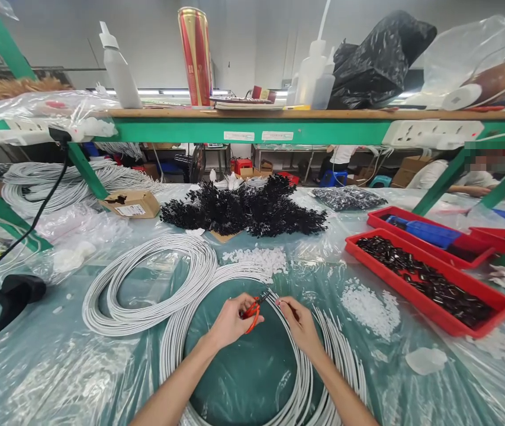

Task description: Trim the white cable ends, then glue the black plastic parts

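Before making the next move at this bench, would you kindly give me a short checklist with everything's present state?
1. Left hand holding the orange-handled tool: ok.
2. Tool's tip opened or closed: cannot tell, too small.
3. Right hand pinching a cable end: cannot tell, fingertips too small to read.
4. Front cable coil and left cable coil apart: not ok, they meet.
5. Red tray holding dark parts: ok.

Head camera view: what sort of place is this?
Probably a factory workshop, perhaps for cable assembly: coils of white cable lie on a plastic-covered bench, a red tray holds many small dark pieces, and a power strip sits along the green shelf beam.
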Tool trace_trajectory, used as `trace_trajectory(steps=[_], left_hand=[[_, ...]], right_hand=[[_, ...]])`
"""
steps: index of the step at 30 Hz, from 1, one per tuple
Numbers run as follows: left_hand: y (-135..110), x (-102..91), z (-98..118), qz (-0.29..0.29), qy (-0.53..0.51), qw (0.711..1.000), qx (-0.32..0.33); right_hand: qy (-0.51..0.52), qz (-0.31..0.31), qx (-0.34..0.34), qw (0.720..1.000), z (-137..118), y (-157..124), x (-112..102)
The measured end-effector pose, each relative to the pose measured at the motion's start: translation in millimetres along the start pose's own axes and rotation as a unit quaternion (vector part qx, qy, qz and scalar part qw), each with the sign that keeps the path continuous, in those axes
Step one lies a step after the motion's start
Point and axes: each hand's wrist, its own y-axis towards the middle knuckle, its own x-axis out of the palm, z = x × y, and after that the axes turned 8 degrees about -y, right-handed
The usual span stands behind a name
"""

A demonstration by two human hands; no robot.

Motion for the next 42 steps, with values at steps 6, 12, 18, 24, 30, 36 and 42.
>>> trace_trajectory(steps=[6, 12, 18, 24, 30, 36, 42], left_hand=[[-9, 6.5, 14, -0.035, 0.051, 0.998, -0.014], [-9, 6.9, 12, -0.047, 0.022, 0.998, -0.028], [-10, 7.0, 8, -0.053, 0.031, 0.998, -0.023], [-12, 9.1, 13, -0.044, 0.067, 0.997, 0.003], [-13, 7.0, 11, -0.053, 0.054, 0.997, 0.013], [-11, 6.3, 9, -0.064, 0.008, 0.997, -0.032], [-14, 7.3, 14, -0.061, 0.038, 0.997, -0.013]], right_hand=[[0.002, -0.008, -0.015, 1.000, -4, -6, 1], [0.011, -0.022, -0.022, 0.999, -3, -8, 4], [0.019, -0.026, -0.023, 0.999, -4, -9, 6], [0.026, -0.046, -0.027, 0.998, -7, -10, 9], [0.029, -0.054, -0.026, 0.998, -9, -10, 9], [0.025, -0.050, -0.030, 0.998, -10, -9, 7], [0.016, -0.041, -0.040, 0.998, -12, -11, 8]])
